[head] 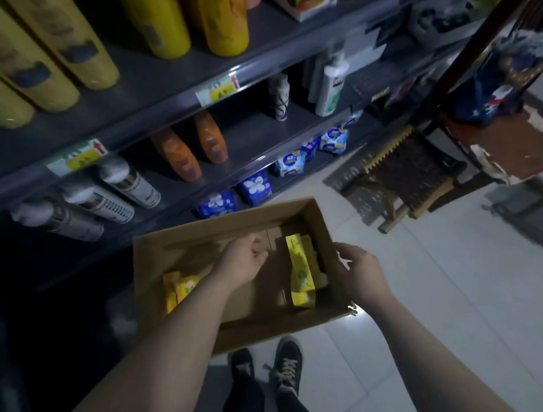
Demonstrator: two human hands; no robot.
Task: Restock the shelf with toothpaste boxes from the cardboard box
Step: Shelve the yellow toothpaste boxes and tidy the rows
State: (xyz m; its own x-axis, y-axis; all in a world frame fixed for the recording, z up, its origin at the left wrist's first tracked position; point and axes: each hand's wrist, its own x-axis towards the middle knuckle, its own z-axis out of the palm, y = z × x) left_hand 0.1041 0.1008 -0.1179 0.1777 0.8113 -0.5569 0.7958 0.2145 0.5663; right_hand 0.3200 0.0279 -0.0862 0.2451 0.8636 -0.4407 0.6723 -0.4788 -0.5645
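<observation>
An open cardboard box [221,222] sits on the floor in front of the shelf [166,95]. Inside it, a yellow toothpaste box [299,267] leans against the right wall with others under it. Another yellow toothpaste box [182,287] lies with more at the left side, partly hidden by my forearm. My left hand [246,263] hovers inside the carton over its bare middle, fingers curled, holding nothing I can see. My right hand [358,266] is at the carton's right wall, and its fingers curl over the rim.
The shelf holds yellow bottles [79,43] on top, orange bottles [181,156] and spray cans [129,184] below, and blue packs [254,188] on the lowest level. A wooden stool [412,174] stands on the tiled floor to the right. My shoes [286,364] are just behind the carton.
</observation>
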